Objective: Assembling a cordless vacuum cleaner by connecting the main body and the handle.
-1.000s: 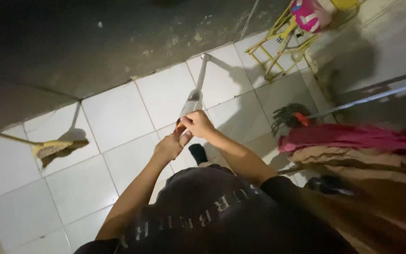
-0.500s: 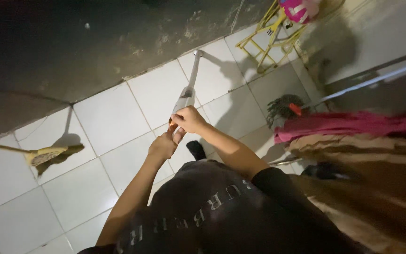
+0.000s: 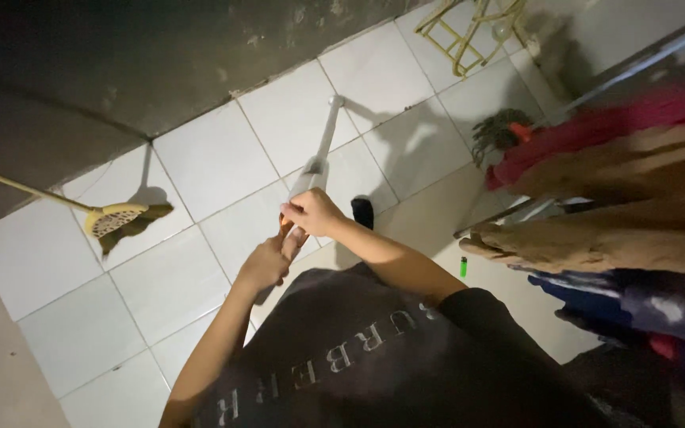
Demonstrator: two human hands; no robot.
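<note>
Head view: both my hands closed around a long grey-white stick tool [image 3: 316, 170]. Right hand [image 3: 311, 212] grips its shaft higher up, left hand [image 3: 267, 261] wrapped just below, touching the right. The tool runs from my hands toward 12–1 o'clock, its tip on the white floor tiles [image 3: 200, 158]. Broom [image 3: 120, 222] at 9 o'clock. Yellow rack [image 3: 469, 32] at 1 o'clock. Heaped clothes [image 3: 620, 198] at 3 o'clock.

My hands meet before me on the long tool [image 3: 320, 154], which points to 12 o'clock. Broom [image 3: 120, 222] at 9 o'clock, stool [image 3: 469, 36] at 1, clothes pile [image 3: 620, 206] at 3.
</note>
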